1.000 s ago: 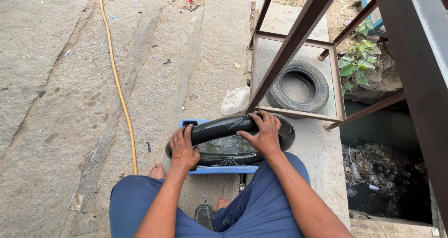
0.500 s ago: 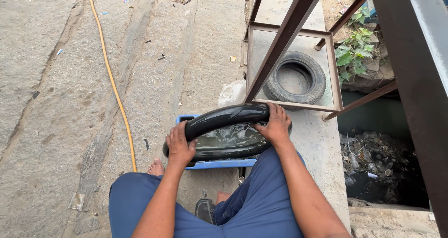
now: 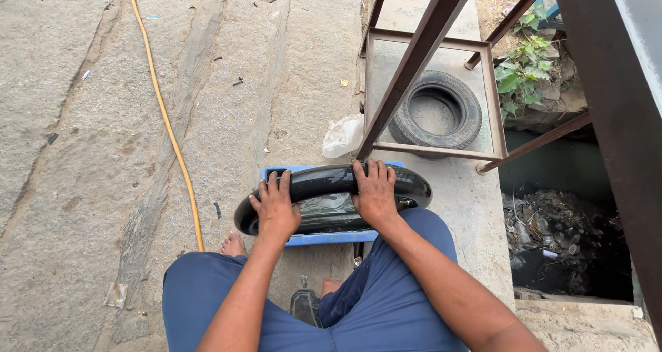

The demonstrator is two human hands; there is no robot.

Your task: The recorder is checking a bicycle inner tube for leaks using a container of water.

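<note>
Both hands on the black inner tube [image 3: 331, 181], which lies across a blue water tub [image 3: 324, 238] on the stone floor [image 3: 83, 152], just ahead of the knees. Left hand [image 3: 276, 207] closed over the near-left arc, right hand [image 3: 374, 193] flat, pressing the top arc with fingers spread. Part of the tube sits down in the water, the rest is above it. My read: dunk check mid-way, 1 section under, rest of the ring not yet dipped. Spare tyre [image 3: 436, 111] sits apart inside the rusty frame [image 3: 427, 38]; yellow hose [image 3: 165, 117] untouched.
</note>
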